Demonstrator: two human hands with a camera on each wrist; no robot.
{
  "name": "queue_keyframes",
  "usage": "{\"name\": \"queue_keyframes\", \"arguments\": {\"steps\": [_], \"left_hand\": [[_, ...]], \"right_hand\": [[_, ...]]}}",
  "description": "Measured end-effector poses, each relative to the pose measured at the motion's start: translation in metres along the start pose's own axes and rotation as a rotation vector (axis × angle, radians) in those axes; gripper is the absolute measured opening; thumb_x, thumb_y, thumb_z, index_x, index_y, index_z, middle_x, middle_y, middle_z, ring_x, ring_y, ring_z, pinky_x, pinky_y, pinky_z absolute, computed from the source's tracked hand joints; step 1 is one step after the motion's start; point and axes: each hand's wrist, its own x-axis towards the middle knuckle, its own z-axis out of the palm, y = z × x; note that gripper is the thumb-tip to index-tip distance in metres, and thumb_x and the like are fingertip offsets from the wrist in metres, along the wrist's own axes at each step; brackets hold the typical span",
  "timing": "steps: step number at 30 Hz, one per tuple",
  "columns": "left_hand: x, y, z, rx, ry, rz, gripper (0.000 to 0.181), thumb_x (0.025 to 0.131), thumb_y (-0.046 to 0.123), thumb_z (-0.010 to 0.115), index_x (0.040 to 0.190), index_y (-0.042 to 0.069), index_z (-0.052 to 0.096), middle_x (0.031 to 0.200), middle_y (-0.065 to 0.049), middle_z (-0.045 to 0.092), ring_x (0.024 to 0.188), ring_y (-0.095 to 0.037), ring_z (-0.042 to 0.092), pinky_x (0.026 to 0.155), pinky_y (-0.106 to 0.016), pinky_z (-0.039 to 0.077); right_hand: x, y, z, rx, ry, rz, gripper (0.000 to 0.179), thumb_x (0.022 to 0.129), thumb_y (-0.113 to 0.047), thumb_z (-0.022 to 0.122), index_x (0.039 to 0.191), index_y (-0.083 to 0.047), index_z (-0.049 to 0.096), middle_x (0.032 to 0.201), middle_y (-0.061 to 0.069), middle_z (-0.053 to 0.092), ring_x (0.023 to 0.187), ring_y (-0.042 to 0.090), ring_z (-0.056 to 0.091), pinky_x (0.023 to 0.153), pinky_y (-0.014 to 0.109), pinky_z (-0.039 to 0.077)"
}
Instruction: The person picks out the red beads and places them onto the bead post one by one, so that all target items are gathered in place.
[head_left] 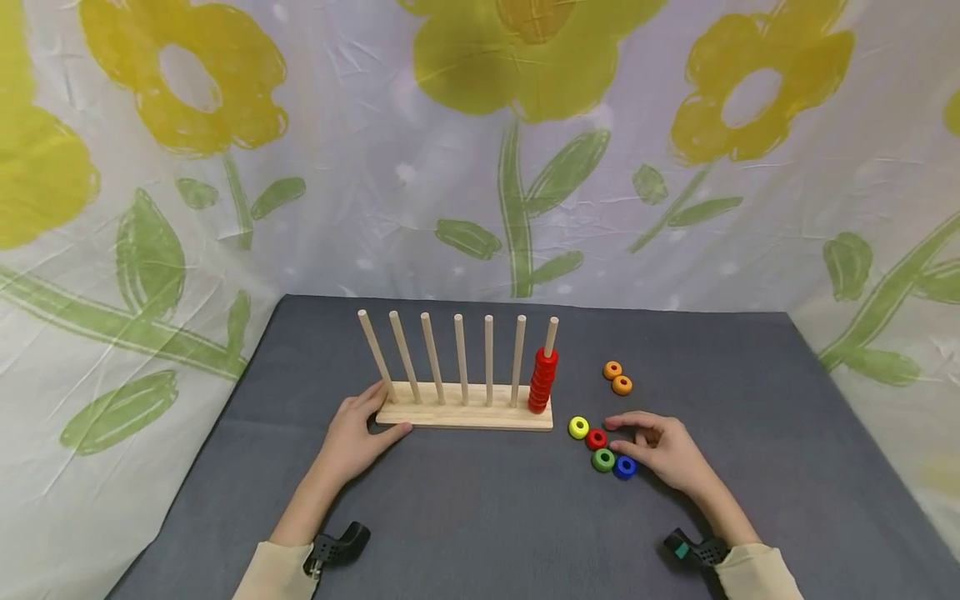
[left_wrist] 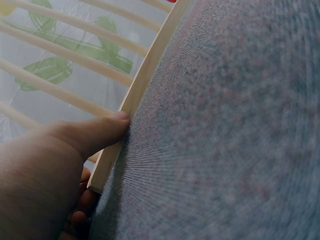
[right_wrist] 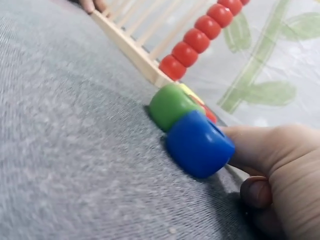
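A wooden peg stand [head_left: 465,417] rises from the cloth, its upright pegs in a row along the base. Red beads [head_left: 543,382] are stacked on the rightmost peg. My left hand [head_left: 352,437] grips the left end of the base, thumb against the front edge and fingers round the far side. My right hand [head_left: 660,450] hovers beside the loose beads with thumb and index finger apart, nothing between them. Close to those fingertips lies a red bead [head_left: 596,439]. Around it are a yellow bead [head_left: 578,427], a green bead [right_wrist: 172,107] and a blue bead [right_wrist: 197,147].
Two orange beads [head_left: 622,385] lie farther back, right of the stand. Dark grey cloth [head_left: 465,517] covers the table. Behind it hangs a pale curtain [head_left: 360,208] printed with yellow flowers. Each wrist wears a black camera mount [head_left: 341,546].
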Motion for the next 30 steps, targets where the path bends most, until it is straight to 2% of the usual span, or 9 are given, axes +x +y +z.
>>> {"name": "queue_keyframes", "arguments": {"steps": [2,10,19,27,30], "left_hand": [[0.001,0.0,0.001,-0.003,-0.001,-0.002,0.083,0.089,0.041,0.08,0.149,-0.005,0.046,0.154,-0.023,0.041,0.127,-0.044,0.045,0.1,-0.061,0.039],[0.002,-0.001,0.001,-0.001,-0.005,-0.005,0.083,0.089,0.042,0.079,0.149,-0.005,0.046,0.155,-0.023,0.04,0.127,-0.044,0.044,0.1,-0.061,0.038],[-0.002,-0.001,0.0,-0.001,-0.006,0.001,0.083,0.09,0.042,0.079,0.149,-0.005,0.046,0.155,-0.025,0.04,0.128,-0.046,0.044,0.101,-0.062,0.038],[-0.002,0.001,0.001,0.001,0.026,0.017,0.08,0.088,0.039,0.081,0.147,-0.006,0.049,0.152,-0.025,0.043,0.125,-0.045,0.046,0.098,-0.062,0.039],[0.0,0.001,0.001,0.005,0.02,0.016,0.081,0.089,0.039,0.081,0.148,-0.005,0.049,0.153,-0.025,0.042,0.125,-0.044,0.046,0.098,-0.062,0.039]], "right_hand": [[0.0,0.0,0.0,-0.001,-0.007,0.007,0.031,0.086,-0.01,0.084,0.116,-0.01,0.076,0.084,-0.001,0.068,0.047,0.006,0.039,0.041,0.026,0.032],[0.001,-0.002,0.004,-0.009,0.017,-0.025,0.034,0.084,-0.007,0.085,0.116,-0.012,0.077,0.104,0.002,0.073,0.046,0.006,0.04,0.041,0.025,0.033],[-0.001,-0.006,0.014,-0.131,0.034,-0.094,0.037,0.08,-0.017,0.09,0.115,-0.02,0.078,0.109,-0.006,0.072,0.046,0.005,0.038,0.043,0.025,0.034],[-0.001,-0.008,0.016,-0.178,0.065,-0.051,0.033,0.082,-0.02,0.088,0.113,-0.024,0.078,0.102,-0.012,0.07,0.046,0.005,0.04,0.042,0.025,0.034],[-0.002,-0.007,0.015,-0.188,0.09,-0.027,0.032,0.083,-0.02,0.088,0.113,-0.025,0.077,0.086,-0.012,0.066,0.044,0.006,0.038,0.041,0.025,0.033]]}}
